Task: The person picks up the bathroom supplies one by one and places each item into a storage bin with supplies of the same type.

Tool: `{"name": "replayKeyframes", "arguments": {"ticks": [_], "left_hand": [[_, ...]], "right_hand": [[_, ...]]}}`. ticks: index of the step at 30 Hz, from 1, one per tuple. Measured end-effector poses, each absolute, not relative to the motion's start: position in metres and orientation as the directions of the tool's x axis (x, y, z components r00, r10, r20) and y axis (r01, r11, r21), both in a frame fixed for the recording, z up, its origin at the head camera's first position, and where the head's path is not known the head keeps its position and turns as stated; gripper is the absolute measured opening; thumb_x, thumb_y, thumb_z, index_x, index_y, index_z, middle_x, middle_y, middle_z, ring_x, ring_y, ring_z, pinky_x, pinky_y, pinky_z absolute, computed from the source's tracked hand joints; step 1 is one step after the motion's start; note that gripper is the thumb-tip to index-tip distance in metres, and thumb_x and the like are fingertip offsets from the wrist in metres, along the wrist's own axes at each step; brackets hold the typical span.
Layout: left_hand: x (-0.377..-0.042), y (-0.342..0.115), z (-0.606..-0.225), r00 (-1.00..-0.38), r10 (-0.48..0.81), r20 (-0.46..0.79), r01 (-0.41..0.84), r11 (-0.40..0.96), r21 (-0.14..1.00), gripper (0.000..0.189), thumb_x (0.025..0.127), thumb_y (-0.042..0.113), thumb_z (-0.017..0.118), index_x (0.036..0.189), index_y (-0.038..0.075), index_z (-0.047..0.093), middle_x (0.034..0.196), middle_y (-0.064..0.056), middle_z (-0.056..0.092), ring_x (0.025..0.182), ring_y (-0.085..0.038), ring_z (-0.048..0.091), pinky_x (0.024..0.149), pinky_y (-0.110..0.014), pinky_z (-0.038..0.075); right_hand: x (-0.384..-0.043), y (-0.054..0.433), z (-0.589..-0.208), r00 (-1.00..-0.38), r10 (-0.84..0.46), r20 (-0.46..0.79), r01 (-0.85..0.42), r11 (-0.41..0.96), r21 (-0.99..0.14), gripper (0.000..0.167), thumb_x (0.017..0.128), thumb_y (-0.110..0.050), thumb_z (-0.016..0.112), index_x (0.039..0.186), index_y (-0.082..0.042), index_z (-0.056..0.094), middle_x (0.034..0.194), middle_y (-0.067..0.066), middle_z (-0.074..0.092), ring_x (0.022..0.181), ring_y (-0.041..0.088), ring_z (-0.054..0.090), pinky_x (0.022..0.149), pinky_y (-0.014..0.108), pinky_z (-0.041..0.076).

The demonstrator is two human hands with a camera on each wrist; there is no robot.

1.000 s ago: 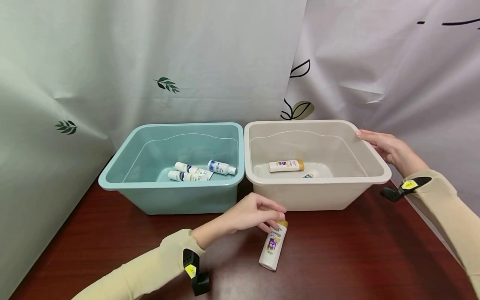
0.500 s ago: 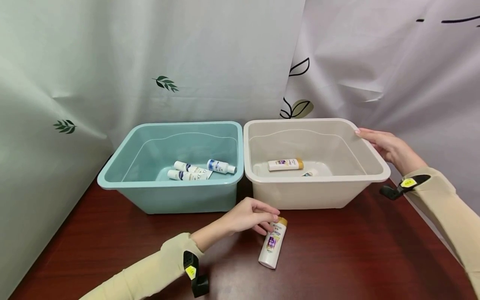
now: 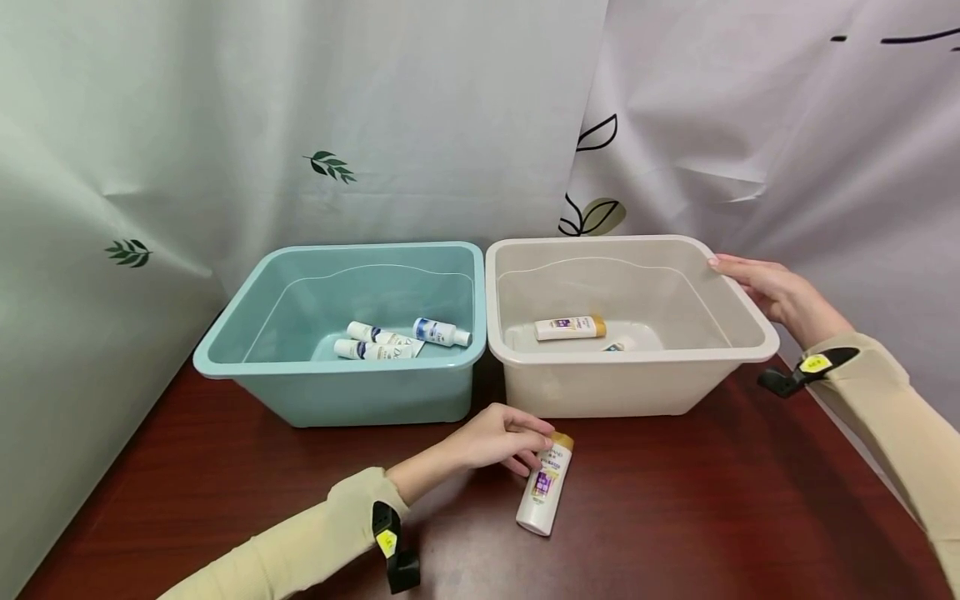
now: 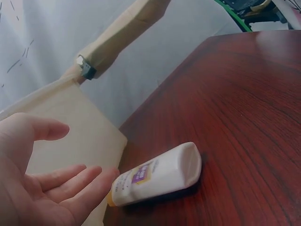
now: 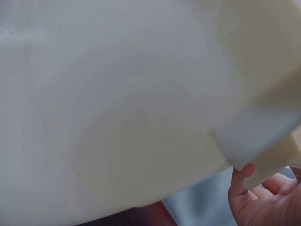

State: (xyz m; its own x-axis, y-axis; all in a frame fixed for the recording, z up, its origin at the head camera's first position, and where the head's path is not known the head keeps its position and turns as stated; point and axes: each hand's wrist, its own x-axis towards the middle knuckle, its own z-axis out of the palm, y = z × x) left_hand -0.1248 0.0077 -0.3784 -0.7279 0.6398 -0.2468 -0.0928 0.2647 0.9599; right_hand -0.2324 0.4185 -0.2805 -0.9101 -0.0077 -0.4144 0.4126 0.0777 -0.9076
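Note:
On the table lies a white shampoo bottle [image 3: 546, 492] with a gold cap and purple label. My left hand [image 3: 501, 440] is beside its cap end, the fingers loosely bent. In the left wrist view the thumb stands well apart, and the fingertips [image 4: 112, 175] are right at the bottle [image 4: 162, 173]. My right hand [image 3: 786, 292] grips the right rim of the beige tub [image 3: 600, 392]; in the right wrist view the thumb [image 5: 244, 173] lies over the rim with the other fingers below. Inside this tub lie a similar gold-capped bottle [image 3: 567, 328] and a small, partly hidden item [image 3: 615, 347].
Left of the beige tub stands a blue-green tub [image 3: 375, 398], holding two white tubes [image 3: 375, 350] and a blue-and-white bottle [image 3: 441, 332]. A pale curtain [image 3: 420, 125] hangs behind both tubs. The dark red table [image 3: 675, 517] extends in front.
My left hand has drawn back slightly to the left and down from the bottle's cap, showing more of the label. The right hand keeps its hold on the tub's rim.

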Motion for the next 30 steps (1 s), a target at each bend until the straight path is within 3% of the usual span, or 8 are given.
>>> {"name": "replayKeyframes", "arguments": {"ticks": [8,30], "left_hand": [[-0.124,0.006,-0.385,-0.731,0.624,-0.278,-0.127,0.276,0.953,0.039,0.088,0.014,0.065,0.121,-0.006,0.062,0.104,-0.022,0.070,0.082,-0.029,0.072,0.066,-0.037,0.059],[-0.126,0.004,-0.403,-0.758,0.571,-0.316,-0.134,0.337,0.932,0.044,0.085,0.016,0.068,0.123,-0.004,0.060,0.107,-0.015,0.070,0.080,-0.020,0.070,0.064,-0.035,0.059]], "right_hand": [[-0.233,0.418,-0.280,-0.915,-0.005,-0.403,0.401,0.071,-0.913,0.021,0.092,-0.035,0.061,0.073,-0.041,0.067,0.071,-0.016,0.069,0.064,0.001,0.067,0.060,0.021,0.054],[-0.233,0.418,-0.283,-0.916,-0.011,-0.401,0.400,0.037,-0.916,0.019,0.092,-0.035,0.062,0.074,-0.040,0.068,0.071,-0.014,0.070,0.064,0.002,0.067,0.059,0.022,0.054]]}}
